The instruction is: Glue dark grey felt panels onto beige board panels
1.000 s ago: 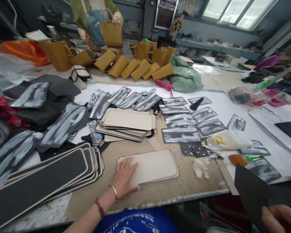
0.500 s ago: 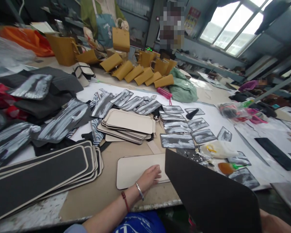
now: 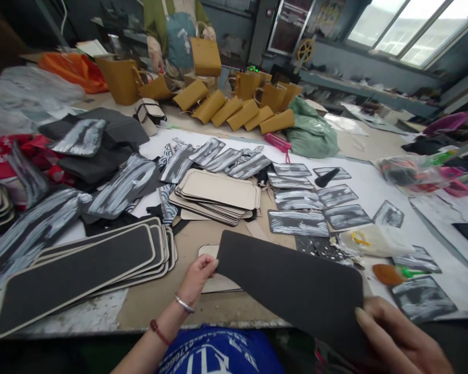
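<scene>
black panel [image 3: 292, 285] spans left hand [image 3: 198, 275] and right hand [image 3: 400, 332], each pinching one end.

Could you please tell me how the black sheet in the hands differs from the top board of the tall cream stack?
The black sheet looks charcoal-dark, while the top board is cream. The black sheet is held at a slant by the left hand and right hand; the top board lies flat on the stack. Both have rounded corners.

A panel [image 3: 292, 285] spans between your left hand [image 3: 198, 275] and right hand [image 3: 401, 332]; behind it sits a board stack [image 3: 220, 189], bags [image 3: 244, 115] beyond, and to your left a strip pile [image 3: 81, 272].
</scene>
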`<state>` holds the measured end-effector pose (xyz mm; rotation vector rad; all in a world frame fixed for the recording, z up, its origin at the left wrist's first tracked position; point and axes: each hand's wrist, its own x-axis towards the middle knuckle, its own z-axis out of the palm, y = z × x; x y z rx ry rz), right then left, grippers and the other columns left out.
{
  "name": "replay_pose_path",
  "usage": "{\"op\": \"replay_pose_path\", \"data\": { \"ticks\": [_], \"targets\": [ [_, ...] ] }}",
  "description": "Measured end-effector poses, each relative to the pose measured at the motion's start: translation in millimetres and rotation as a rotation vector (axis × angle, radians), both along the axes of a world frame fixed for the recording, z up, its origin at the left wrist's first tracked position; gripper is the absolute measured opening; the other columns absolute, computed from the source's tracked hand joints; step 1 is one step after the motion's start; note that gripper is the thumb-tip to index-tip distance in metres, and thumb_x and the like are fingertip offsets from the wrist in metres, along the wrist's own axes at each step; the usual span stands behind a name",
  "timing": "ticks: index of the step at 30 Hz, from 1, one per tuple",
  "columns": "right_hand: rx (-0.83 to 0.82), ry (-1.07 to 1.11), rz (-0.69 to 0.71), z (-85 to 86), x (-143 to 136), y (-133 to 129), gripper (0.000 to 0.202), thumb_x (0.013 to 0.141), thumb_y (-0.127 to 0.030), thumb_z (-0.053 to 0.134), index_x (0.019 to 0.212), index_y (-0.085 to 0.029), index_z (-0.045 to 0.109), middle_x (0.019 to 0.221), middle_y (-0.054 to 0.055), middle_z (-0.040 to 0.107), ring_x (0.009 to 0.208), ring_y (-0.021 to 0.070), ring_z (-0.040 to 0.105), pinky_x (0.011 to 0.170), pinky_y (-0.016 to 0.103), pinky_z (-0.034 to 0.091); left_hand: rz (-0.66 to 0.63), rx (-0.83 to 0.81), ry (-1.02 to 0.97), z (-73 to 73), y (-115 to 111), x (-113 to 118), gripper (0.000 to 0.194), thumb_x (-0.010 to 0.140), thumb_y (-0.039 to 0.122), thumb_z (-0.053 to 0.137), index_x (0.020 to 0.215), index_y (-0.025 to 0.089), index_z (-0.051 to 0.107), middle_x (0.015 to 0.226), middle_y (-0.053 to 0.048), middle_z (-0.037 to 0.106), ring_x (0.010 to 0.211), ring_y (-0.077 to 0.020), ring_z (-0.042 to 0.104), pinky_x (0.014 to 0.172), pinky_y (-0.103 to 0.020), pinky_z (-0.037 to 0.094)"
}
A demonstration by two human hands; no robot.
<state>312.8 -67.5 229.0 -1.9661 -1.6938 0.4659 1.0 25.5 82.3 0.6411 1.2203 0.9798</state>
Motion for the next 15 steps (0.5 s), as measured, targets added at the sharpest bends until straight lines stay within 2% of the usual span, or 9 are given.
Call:
{"op": "replay_pose_path", "data": {
  "ticks": [2,4,8,11,15],
  "targets": [
    [-0.07,0.005,0.078,-26.7,-2.2,15.0,0.035,0.08,-0.05,0.045,0.059,-0.022,0.045,0.051,-0.003,0.044,0.047,0.0117,0.045,0.045,0.021,0.038,0.019,0.011,0.14,-6.3,-11.2,-16.7,0.035,0.056,0.047,0.068,0.061,0.016,0.053,0.053,0.005,0.047,0.053,-0.0087,0.041,0.053,-0.022,0.035],
    [-0.098,-0.013,0.112,-60.7,-2.3,26.3,0.038,0.081,-0.051,0.04,0.058,-0.022,0.041,0.049,-0.003,0.041,0.045,0.0114,0.042,0.044,0.022,0.036,0.03,-0.014,0.25,-11.6,-22.1,-26.2,0.037,0.055,0.05,0.066,0.059,0.017,0.052,0.052,0.005,0.046,0.051,-0.0092,0.041,0.051,-0.022,0.034],
    [-0.149,-0.043,0.112,-122.8,4.6,41.3,0.034,0.081,-0.05,0.037,0.061,-0.023,0.037,0.05,-0.004,0.042,0.044,0.0123,0.042,0.045,0.024,0.033,0.072,-0.092,0.389,-19.4,-34.4,-24.9,0.044,0.049,0.059,0.064,0.056,0.018,0.05,0.05,0.004,0.047,0.051,-0.0113,0.043,0.048,-0.022,0.033],
    [-0.186,-0.035,0.122,-147.6,10.8,54.8,0.029,0.082,-0.046,0.034,0.063,-0.024,0.035,0.053,-0.003,0.044,0.048,0.0139,0.044,0.049,0.026,0.034,0.112,-0.108,0.455,-24.0,-34.7,-18.0,0.046,0.047,0.062,0.063,0.055,0.018,0.05,0.048,0.004,0.047,0.05,-0.0118,0.043,0.046,-0.022,0.032],
    [-0.23,-0.014,0.151,-159.6,11.9,78.2,0.027,0.081,-0.044,0.033,0.064,-0.024,0.033,0.055,-0.002,0.045,0.051,0.0146,0.045,0.051,0.026,0.033,0.143,-0.121,0.527,-30.1,-31.3,-14.1,0.047,0.046,0.063,0.061,0.055,0.018,0.052,0.046,0.003,0.048,0.048,-0.0124,0.044,0.044,-0.023,0.033]
  ]
}}
